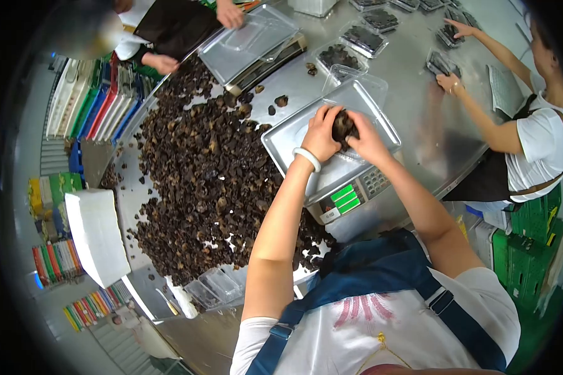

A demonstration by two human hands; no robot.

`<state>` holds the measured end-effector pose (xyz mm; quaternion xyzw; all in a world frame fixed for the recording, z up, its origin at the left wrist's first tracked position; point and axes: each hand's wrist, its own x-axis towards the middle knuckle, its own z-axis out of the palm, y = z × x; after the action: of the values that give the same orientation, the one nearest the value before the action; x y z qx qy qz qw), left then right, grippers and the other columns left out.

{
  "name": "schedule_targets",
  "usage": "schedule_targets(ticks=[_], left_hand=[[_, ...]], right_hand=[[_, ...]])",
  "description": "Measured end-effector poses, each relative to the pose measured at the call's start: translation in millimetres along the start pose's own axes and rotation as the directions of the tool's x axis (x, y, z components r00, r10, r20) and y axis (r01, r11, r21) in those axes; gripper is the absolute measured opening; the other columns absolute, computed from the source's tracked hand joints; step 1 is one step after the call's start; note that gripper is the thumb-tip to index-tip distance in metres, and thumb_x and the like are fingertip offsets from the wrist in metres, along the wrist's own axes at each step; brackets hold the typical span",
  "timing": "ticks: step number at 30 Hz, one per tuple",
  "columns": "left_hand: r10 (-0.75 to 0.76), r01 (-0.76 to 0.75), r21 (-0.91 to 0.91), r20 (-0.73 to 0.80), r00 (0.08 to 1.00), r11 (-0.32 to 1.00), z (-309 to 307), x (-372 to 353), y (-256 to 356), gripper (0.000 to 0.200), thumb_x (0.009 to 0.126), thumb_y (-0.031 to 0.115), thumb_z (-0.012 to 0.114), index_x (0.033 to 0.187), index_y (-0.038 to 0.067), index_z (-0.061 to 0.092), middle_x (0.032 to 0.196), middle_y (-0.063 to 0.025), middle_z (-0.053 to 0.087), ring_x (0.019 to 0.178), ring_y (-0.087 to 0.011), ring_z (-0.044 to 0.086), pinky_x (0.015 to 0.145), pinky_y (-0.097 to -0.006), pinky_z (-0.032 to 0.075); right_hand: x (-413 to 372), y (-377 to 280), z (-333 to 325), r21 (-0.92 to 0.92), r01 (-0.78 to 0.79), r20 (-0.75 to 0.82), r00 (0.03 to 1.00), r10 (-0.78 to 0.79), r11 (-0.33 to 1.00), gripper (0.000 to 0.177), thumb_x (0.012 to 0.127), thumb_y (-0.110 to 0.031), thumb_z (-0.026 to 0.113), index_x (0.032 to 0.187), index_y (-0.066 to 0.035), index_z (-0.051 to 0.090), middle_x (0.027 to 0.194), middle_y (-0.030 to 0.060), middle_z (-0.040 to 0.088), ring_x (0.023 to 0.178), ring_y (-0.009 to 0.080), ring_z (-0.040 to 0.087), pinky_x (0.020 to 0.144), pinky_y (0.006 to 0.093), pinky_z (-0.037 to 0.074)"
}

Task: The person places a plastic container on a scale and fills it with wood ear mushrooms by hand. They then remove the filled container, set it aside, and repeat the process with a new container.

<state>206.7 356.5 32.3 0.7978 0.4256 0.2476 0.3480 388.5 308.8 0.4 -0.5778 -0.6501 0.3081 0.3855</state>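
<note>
My left hand (pixel 322 132), with a white bangle at the wrist, and my right hand (pixel 366 139) close from both sides around a clump of dark wood ear mushrooms (pixel 343 127). They are over the metal pan (pixel 280 142) of a digital scale (pixel 347 199) with a lit green display. A transparent plastic box (pixel 361 84) overlaps the far side of the pan, partly hidden by my hands. To the left of the scale spreads a large heap of dark brown mushrooms (pixel 213 162).
A second scale (pixel 250 47) stands at the far side, near another person's hands (pixel 229 14). Filled transparent boxes (pixel 364 40) sit at the back. On the right, a co-worker (pixel 525 134) handles boxes. A white foam box (pixel 98 237) and transparent trays (pixel 216 287) border the heap.
</note>
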Motion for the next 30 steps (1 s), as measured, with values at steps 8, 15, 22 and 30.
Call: schedule_targets(ticks=[8, 15, 22, 30], left_hand=[[-0.217, 0.221, 0.009, -0.163, 0.963, 0.975, -34, -29, 2, 0.073, 0.073, 0.007, 0.085, 0.141, 0.012, 0.057, 0.148, -0.0185, 0.05, 0.129, -0.0401, 0.055, 0.113, -0.0449, 0.044], [-0.178, 0.206, 0.132, -0.197, 0.964, 0.97, 16, -36, -2, 0.065, 0.077, 0.018, 0.086, 0.135, 0.006, 0.059, 0.154, -0.0227, 0.042, 0.127, -0.0454, 0.051, 0.108, -0.0486, 0.046], [-0.289, 0.344, 0.117, -0.336, 0.897, 0.932, 45, -78, 32, 0.065, 0.079, 0.017, 0.083, 0.136, 0.001, 0.056, 0.152, -0.0293, 0.038, 0.116, -0.0496, 0.052, 0.102, -0.052, 0.047], [-0.285, 0.502, 0.241, -0.59, 0.756, 0.83, -27, -180, -17, 0.025, 0.087, 0.005, 0.071, 0.112, 0.003, 0.069, 0.122, -0.0148, 0.066, 0.113, -0.0373, 0.059, 0.099, -0.0461, 0.048]], right_hand=[[-16, -33, -59, -0.068, 0.004, 0.014, 1.0, -0.003, 0.998, 0.06, 0.083, 0.007, 0.064, 0.141, -0.007, 0.052, 0.148, 0.0146, 0.049, 0.137, 0.0363, 0.048, 0.113, 0.0442, 0.042], [-12, -33, -48, -0.332, 0.333, 0.265, 0.931, -0.252, 0.882, 0.053, 0.087, 0.004, 0.064, 0.139, -0.006, 0.057, 0.144, 0.0142, 0.055, 0.128, 0.0364, 0.057, 0.108, 0.0434, 0.047], [-35, -4, -41, -0.244, 0.214, 0.214, 0.963, -0.163, 0.946, 0.042, 0.088, 0.004, 0.063, 0.13, -0.005, 0.062, 0.136, 0.015, 0.06, 0.129, 0.035, 0.056, 0.109, 0.0436, 0.047], [-25, -34, -62, -0.314, 0.291, -0.05, 0.946, -0.321, 0.904, 0.031, 0.084, 0.009, 0.058, 0.111, -0.002, 0.068, 0.124, 0.0122, 0.067, 0.12, 0.0323, 0.06, 0.101, 0.0421, 0.05]])
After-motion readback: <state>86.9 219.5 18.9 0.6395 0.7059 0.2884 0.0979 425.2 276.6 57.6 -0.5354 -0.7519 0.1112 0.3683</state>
